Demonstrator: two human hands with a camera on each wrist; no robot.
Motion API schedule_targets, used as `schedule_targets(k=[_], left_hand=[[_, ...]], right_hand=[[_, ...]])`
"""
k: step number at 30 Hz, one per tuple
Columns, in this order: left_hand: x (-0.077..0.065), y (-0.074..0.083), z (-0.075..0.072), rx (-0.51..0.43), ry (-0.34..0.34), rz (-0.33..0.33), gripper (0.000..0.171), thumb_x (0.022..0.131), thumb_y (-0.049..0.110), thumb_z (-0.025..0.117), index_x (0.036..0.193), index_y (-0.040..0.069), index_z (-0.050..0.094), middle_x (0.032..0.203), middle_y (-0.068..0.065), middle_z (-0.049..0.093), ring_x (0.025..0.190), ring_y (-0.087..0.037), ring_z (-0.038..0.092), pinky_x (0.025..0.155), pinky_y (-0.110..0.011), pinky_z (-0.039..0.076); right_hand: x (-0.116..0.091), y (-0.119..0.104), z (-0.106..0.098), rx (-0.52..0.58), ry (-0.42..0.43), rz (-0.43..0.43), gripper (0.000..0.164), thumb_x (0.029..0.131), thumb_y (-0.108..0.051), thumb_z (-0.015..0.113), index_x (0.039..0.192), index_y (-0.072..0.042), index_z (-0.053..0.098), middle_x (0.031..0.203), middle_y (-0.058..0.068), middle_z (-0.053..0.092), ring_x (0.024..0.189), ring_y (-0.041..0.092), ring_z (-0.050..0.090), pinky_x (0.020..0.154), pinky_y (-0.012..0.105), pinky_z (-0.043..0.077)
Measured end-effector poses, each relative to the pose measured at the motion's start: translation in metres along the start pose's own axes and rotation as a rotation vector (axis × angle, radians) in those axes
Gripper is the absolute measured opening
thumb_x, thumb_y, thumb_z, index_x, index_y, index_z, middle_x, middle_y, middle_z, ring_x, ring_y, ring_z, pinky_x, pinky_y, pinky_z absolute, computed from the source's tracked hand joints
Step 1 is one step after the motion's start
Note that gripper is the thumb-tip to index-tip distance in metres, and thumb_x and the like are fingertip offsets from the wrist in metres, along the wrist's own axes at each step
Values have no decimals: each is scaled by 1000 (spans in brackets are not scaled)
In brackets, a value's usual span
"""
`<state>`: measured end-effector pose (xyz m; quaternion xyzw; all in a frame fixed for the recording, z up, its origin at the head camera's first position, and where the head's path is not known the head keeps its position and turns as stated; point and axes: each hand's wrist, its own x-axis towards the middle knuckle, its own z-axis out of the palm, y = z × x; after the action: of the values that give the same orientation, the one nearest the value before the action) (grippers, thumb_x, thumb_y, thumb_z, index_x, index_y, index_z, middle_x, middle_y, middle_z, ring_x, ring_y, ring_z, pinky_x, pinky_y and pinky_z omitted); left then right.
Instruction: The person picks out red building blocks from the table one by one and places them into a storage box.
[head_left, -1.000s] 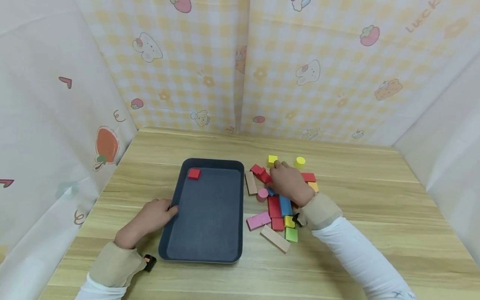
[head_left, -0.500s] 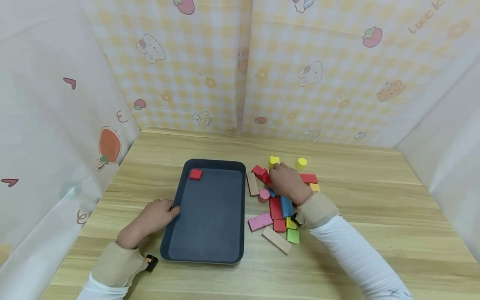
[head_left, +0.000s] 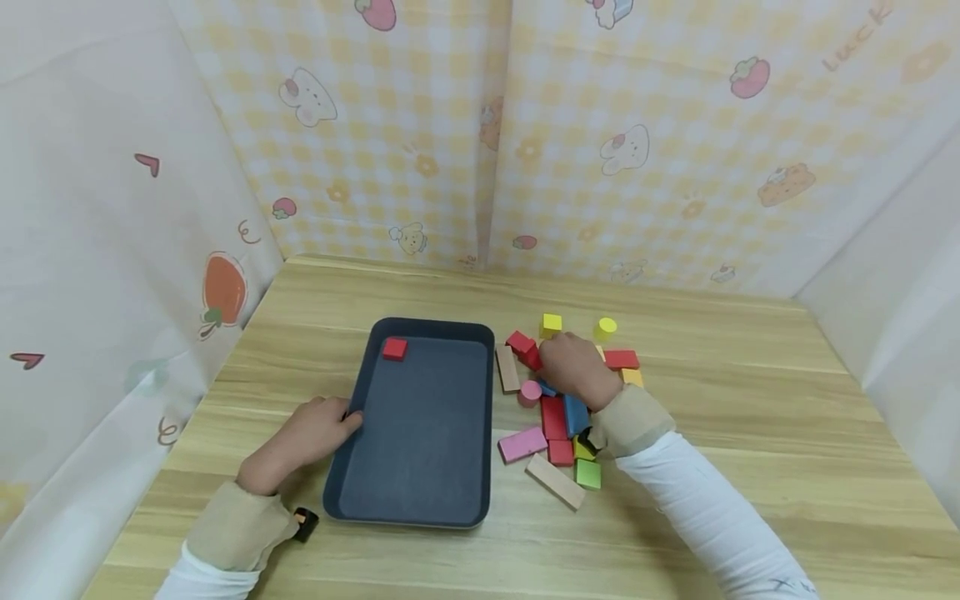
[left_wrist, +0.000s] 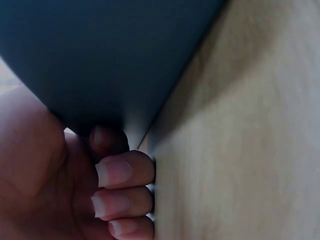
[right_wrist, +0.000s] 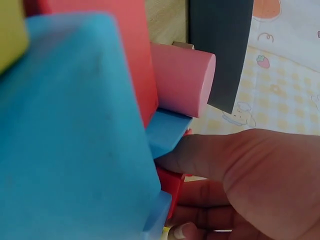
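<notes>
My left hand [head_left: 311, 435] grips the left rim of a dark grey tray [head_left: 416, 442], thumb over the edge; the left wrist view shows curled fingers [left_wrist: 122, 172] beneath its outer wall. One red block [head_left: 395, 349] lies in the tray's far left corner. My right hand [head_left: 577, 367] reaches down into a group of coloured blocks to the right of the tray. In the right wrist view, its thumb and curled fingers close about a small red block [right_wrist: 171, 186], partly hidden. Beside the thumb are a blue block [right_wrist: 167, 131] and a pink cylinder [right_wrist: 182, 80].
Around the right hand lie a yellow cube [head_left: 552, 324], a yellow cylinder [head_left: 605, 329], a pink block [head_left: 522, 445], a green block [head_left: 588, 474] and plain wooden blocks [head_left: 555, 482]. A patterned curtain [head_left: 420, 167] stands behind the wooden table [head_left: 675, 517].
The head view has shifted slightly. My right hand has edged a little left among the blocks, and a pale yellow block shows at its right side. The left hand keeps its hold on the tray.
</notes>
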<state>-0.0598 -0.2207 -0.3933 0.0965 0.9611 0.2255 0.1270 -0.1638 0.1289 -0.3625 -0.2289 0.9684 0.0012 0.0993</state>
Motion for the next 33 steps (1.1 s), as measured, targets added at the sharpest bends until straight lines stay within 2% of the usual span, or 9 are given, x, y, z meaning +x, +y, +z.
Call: schedule_targets(k=[7,13,22,27,33], left_hand=[[0,0,0,3,-9,-7,29,93,21,42,68,11,54,60,-2,46,60,-18,43,59,-34,37],[-1,1,0,7,-7,-3,29,93,21,43,67,12,52,59,-2,44,58,-17,42,58,-33,36],[-1,1,0,9,8,0,29,93,21,43,68,11,53,59,-2,45,57,-17,42,56,-33,36],[-1,-1,2,-6,13,3,32,93,20,43,62,13,46,55,-1,39,53,-16,39,53,-31,34],[0,-2,2,-5,22,4,33,92,20,43,60,13,43,55,-1,37,52,-16,38,52,-30,33]], right_hand=[[-2,-1,-6,6,-45,32,26,83,-27,63,64,-11,55,64,4,52,64,19,49,51,28,43],[-3,-1,-14,36,-19,34,33,80,-38,67,64,-12,54,60,4,52,62,18,50,51,27,42],[-4,-8,-30,-90,105,-69,26,83,-29,64,69,-8,56,62,3,50,60,16,49,48,30,45],[-2,-16,-39,-110,112,-109,23,81,-28,66,78,-6,62,71,4,53,66,16,49,53,31,49],[5,-25,-47,-121,107,-115,25,81,-31,66,87,-7,65,77,4,56,70,16,50,58,32,50]])
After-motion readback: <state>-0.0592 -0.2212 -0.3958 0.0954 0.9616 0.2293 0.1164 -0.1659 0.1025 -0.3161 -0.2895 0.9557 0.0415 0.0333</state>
